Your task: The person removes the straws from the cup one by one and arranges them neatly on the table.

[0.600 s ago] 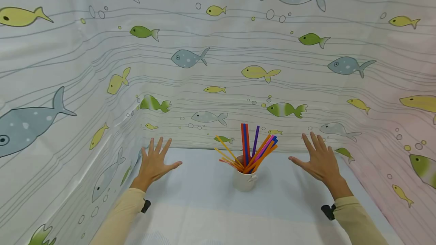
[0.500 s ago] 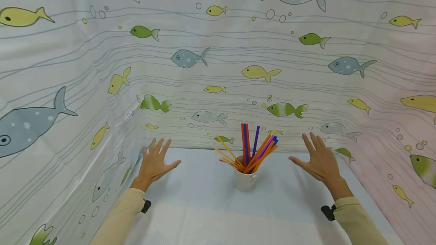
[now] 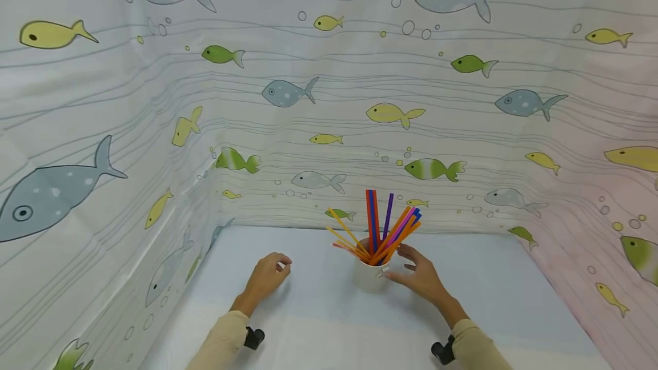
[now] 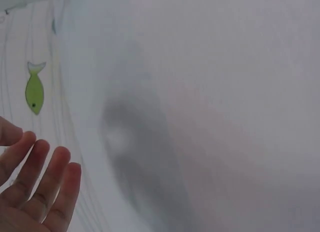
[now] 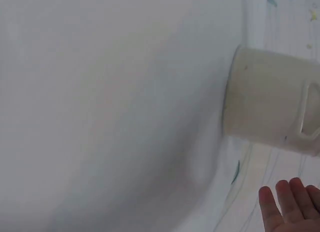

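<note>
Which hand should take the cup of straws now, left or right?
Right. The right hand is open right beside the white cup of straws, fingers almost touching. The left hand rests farther off on the table.

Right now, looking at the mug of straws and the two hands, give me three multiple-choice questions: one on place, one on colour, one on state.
1. Where does the white mug stand?
A. Between the two hands
B. Left of both hands
C. On the fish-print wall

2. What colour are the two tallest upright straws?
A. Green and white
B. Red and blue
C. Black and grey

3. How is the right hand?
A. Clenched in a fist far from the mug
B. Fingers spread, beside the mug
C. Holding one straw aloft

Answers: 1 A, the left hand lies to its left and the right hand to its right. 2 B, red and blue stand side by side. 3 B, its spread fingers reach the mug's side.
</note>
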Available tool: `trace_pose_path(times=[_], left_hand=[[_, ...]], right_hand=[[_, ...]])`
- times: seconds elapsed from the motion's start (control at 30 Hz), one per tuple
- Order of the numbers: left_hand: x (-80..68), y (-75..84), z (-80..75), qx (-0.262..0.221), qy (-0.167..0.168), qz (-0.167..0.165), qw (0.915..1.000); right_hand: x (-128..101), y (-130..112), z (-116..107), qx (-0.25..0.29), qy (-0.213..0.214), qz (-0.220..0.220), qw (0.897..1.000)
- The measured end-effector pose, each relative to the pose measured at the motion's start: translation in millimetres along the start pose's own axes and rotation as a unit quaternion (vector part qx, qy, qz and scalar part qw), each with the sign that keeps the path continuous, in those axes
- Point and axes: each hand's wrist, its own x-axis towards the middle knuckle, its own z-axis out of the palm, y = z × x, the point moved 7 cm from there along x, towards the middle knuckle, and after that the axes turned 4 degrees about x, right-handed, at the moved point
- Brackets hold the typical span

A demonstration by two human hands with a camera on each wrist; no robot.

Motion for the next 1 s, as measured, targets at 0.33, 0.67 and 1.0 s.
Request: trace_pose_path(times=[0.33,0.67,1.0], left_hand=[[-7.1,13.1,21.2,-0.022,-0.018,0.011,0.9995],[-10.8,16.5,24.1,-0.042,-0.026,0.016,0.9987],[0.0,80.0,29.8,-0.220,-0.112,0.032,0.9685]], right_hand=[[27,-40,19,0.008,0.015,-0.033,0.999],[42,-46,39,0.073,-0.032,-0.027,0.996],[65,-73,49,-0.028,-0.073,-0.063,0.995]])
